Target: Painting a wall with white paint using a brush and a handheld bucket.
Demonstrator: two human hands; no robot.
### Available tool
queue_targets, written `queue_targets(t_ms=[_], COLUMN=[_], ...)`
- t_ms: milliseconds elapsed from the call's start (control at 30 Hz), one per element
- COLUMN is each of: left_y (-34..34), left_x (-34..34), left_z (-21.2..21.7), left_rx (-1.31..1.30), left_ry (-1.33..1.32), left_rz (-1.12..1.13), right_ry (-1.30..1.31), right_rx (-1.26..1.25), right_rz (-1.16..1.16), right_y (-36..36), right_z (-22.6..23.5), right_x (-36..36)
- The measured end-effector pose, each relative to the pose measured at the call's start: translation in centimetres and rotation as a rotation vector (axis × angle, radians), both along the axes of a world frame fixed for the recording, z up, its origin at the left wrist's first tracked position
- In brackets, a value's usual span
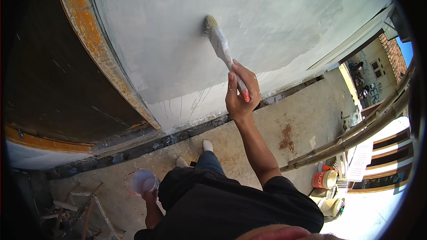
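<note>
Hands: two are showing, both the person's own, one raised and one hanging low.
Right hand [240, 93]: it is reaching up, fingers wrapping tightly around the handle of one paintbrush [221, 46].
Paintbrush: one; flat and wide, its handle is smeared with pale grey paint with a red tip poking out under the fingers, and its light bristles are pressing against the wall [187, 35] up and left of the hand.
Left hand [150, 193]: it is hanging low at the near left, gripping one paint cup [143, 181] by its rim.
Paint cup: one; small and round, pale whitish paint is lying inside it, and it is sitting well apart from the brush, far below it.
Wall: one; smooth grey plaster, looking wet and glossy around the bristles and duller toward the bottom, where thin drips are running.
Door frame [95, 49]: one; curved, orange and flaking, running beside the wall on the left.
Ledge [275, 129]: one; rough stained concrete on which two white-socked feet are standing.
Bamboo poles [356, 133]: a few, lashed together, slanting at the right.
Buckets [324, 179]: about three, round, sitting below the poles, one of them orange.
</note>
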State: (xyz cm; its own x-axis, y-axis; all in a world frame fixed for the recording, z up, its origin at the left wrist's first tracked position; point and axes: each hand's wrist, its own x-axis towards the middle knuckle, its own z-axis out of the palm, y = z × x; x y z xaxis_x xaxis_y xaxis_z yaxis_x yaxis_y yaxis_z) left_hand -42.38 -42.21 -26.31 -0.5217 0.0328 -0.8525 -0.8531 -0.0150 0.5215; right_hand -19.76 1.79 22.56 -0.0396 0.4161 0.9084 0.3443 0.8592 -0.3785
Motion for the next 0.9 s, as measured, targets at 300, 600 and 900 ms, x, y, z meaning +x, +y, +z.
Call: queue_targets(t_ms=[300,600,900], left_y=[1.0,-0.1,-3.9], left_x=[-0.9,1.7,2.9], left_z=[0.7,0.4,-1.1], left_rx=[0.221,0.072,0.113], left_ry=[0.085,0.047,0.0], left_rz=[-0.018,0.031,0.103], right_ry=[0.383,-0.02,0.323], right_rx=[-0.188,-0.16,-0.236], right_rz=[-0.199,0.224,-0.248], right_y=[2.4,-1.9,1.8], right_z=[3.1,-0.9,-4.1], right_x=[3.6,-3.6,1.1])
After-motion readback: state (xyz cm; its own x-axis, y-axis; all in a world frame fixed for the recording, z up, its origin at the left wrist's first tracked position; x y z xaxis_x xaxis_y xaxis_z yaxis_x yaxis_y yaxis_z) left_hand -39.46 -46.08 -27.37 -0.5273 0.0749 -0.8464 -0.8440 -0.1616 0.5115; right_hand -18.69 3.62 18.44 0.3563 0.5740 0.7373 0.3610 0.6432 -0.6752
